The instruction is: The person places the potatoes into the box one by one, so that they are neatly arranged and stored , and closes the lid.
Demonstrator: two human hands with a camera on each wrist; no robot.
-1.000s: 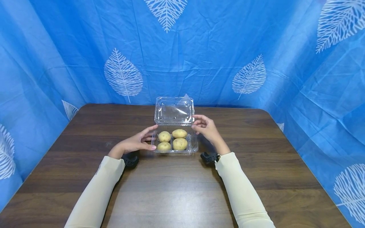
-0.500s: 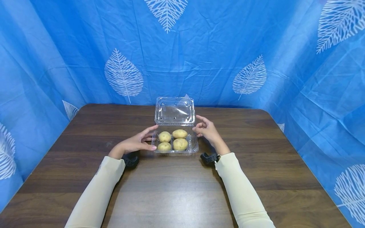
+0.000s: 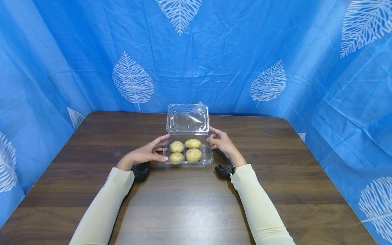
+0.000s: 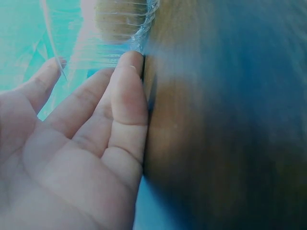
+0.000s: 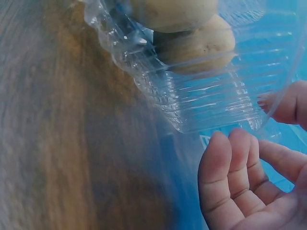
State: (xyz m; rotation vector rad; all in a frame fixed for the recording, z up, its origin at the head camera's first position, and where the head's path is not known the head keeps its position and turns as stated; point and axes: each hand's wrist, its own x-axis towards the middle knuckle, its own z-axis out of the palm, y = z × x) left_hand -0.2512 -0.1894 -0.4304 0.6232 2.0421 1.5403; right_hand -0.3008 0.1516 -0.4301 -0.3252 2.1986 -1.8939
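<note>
A clear plastic clamshell container (image 3: 206,157) sits on the table with its lid (image 3: 186,119) raised at the back. Several potatoes (image 3: 193,155) lie inside in two rows. My left hand (image 3: 147,152) holds the container's left side, thumb at the front rim and index finger toward the back corner. In the left wrist view its fingertips meet the ribbed wall low down. At the right side, my right hand (image 3: 223,141) holds the rim with its thumb over it, the other fingers bent outside the wall, as the right wrist view shows. Its index finger reaches toward the hinge.
The dark wooden table (image 3: 171,204) extends around the container on every side. A blue curtain (image 3: 214,68) with white leaf prints hangs right behind and beside it. Black wrist straps (image 3: 224,170) sit at the cuffs of pale sleeves (image 3: 260,204).
My right index finger has come off the lid's lower corner, straightened, then lowered again near the hinge. The left hand, container, lid and potatoes look unmoved.
</note>
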